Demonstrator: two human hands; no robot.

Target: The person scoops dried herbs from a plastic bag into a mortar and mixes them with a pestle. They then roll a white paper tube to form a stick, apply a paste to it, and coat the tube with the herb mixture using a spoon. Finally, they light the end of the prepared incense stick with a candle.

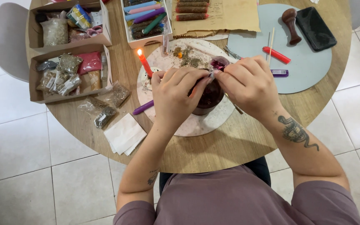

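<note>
Both hands pinch a tiny clear packet over the dark jar: left hand and right hand, fingers clenched on it, lit candle just left of the jar.

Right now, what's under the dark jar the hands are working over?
The dark jar stands on a round pale plate sprinkled with dried herbs. The left hand and right hand cover its front rim; the plate directly beneath is hidden.

Round wooden table, pale tiled floor
</note>
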